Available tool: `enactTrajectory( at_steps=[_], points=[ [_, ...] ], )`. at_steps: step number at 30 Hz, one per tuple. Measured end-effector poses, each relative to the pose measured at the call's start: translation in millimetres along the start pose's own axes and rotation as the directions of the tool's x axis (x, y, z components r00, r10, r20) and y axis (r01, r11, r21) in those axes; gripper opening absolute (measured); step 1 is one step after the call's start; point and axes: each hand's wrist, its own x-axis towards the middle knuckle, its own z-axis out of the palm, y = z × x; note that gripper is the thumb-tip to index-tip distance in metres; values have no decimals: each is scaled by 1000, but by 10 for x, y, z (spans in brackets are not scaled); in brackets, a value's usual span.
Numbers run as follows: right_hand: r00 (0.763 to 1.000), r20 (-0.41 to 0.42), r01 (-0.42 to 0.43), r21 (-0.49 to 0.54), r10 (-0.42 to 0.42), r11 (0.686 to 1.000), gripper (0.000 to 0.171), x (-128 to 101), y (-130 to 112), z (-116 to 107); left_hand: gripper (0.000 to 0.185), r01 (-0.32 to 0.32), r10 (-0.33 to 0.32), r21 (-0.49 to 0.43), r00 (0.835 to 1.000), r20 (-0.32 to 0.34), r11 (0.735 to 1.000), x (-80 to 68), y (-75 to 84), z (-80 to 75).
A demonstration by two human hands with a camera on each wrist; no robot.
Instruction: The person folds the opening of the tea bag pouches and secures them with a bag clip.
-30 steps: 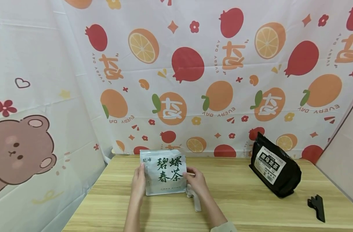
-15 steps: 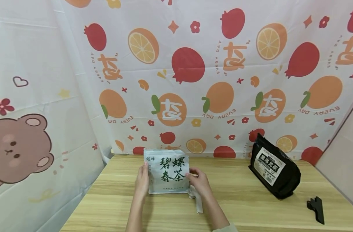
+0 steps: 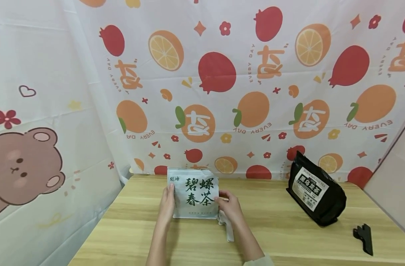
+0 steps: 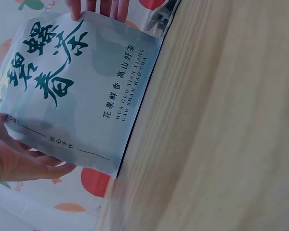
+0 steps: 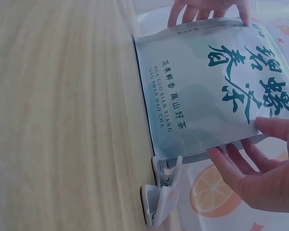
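A pale blue-white tea bag [image 3: 195, 201] with dark green characters stands upright in the middle of the table, its bottom edge at the tabletop. My left hand [image 3: 167, 207] grips its left edge, with the thumb on the front and fingers behind in the left wrist view. On the opposite edge my right hand [image 3: 231, 208] holds it, its thumb [image 5: 272, 126] on the front and other fingers round the side and back. A white bag clip [image 3: 229, 231] lies near the bag's lower right corner, beside my right hand; the right wrist view shows the clip [image 5: 161, 199] close up.
A black tea bag [image 3: 313, 194] with a white label stands at the right of the wooden table [image 3: 129, 229]. Nearer the front right lies a black clip [image 3: 365, 239]. A fruit-print cloth [image 3: 235, 122] hangs behind the table, and a bear-print cloth [image 3: 49, 111] hangs at the left.
Both hands have shifted the pale tea bag a little to the right and slightly away from me, keeping their hold on it. The black bag and black clip stay put.
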Motion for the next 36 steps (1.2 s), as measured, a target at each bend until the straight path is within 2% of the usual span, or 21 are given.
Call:
enactTrajectory(
  at_steps=[7, 29, 36],
  points=[
    [1000, 5, 0, 0, 0, 1000, 38, -6, -13, -19, 79, 31, -31, 12, 1000, 0, 999, 24, 13, 13],
    [1000, -3, 7, -20, -7, 1000, 37, -12, -3, 15, 73, -7, 7, 25, 999, -34, 1000, 33, 6, 15],
    [1000, -10, 16, -18, -16, 1000, 36, -18, -11, 17, 76, -13, 15, 24, 996, -92, 1000, 24, 17, 71]
  ],
)
